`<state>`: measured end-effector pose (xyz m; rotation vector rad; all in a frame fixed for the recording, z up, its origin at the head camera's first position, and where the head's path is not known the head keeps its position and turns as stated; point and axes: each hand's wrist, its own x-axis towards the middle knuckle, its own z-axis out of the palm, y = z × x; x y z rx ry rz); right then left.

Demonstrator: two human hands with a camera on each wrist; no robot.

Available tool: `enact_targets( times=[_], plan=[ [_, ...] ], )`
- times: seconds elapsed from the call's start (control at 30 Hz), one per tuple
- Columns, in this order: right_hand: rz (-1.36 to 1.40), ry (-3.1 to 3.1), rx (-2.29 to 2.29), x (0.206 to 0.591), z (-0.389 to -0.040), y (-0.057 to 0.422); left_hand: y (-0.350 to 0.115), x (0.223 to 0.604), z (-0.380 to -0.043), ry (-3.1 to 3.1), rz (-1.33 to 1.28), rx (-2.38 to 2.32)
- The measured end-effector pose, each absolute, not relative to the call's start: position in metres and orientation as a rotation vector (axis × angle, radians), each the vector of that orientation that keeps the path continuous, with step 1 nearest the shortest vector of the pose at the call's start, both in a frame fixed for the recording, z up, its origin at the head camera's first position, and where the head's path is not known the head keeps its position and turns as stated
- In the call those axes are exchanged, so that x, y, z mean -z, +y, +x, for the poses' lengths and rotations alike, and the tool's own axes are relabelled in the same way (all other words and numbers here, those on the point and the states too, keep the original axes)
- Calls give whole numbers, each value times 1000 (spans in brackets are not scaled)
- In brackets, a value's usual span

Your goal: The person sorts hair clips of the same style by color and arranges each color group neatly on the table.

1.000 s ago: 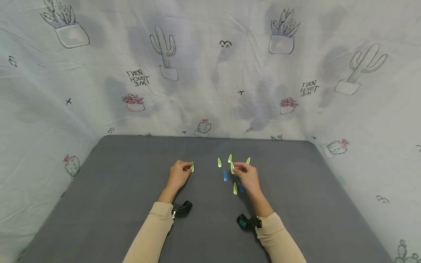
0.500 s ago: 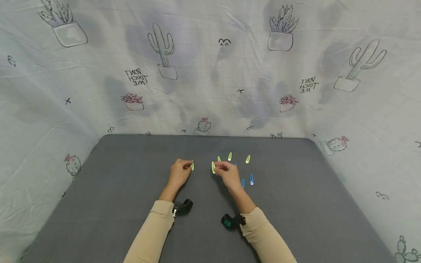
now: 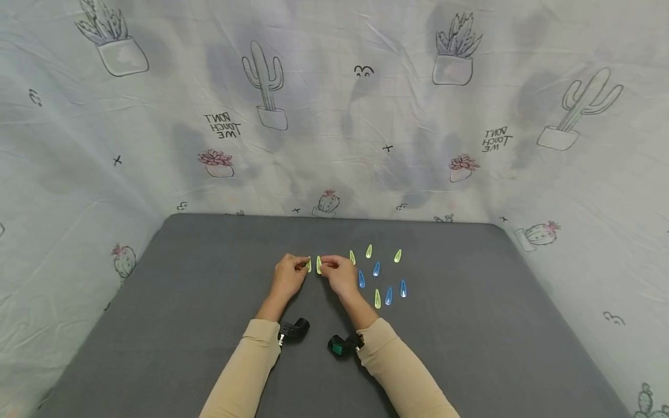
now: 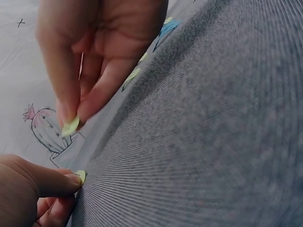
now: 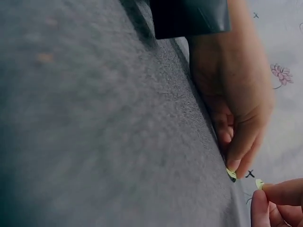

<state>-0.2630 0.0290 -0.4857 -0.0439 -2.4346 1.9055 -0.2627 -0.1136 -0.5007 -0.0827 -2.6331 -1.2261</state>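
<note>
The left hand pinches a yellow-green clip on the grey table, fingertips covering part of it. Just beside, the right hand pinches a second clip and partly hides a third clip. Both sleeves are cut off by the head view's edge.

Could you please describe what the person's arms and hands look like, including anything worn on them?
The left sleeve and right sleeve are plain beige and long, with wide cuffs. The left hand and right hand are ungloved. Each wrist carries a black camera: the left wrist camera has a curved, rounded end, and the right wrist camera shows a small green patch.
</note>
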Motion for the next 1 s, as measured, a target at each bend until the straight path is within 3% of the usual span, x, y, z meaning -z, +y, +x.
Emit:
enact_targets(
  times=[1.0],
  plan=[
    [59, -2697, -1272, 494, -278, 14, -107, 504, -258, -2642, -54, 1240]
  ],
)
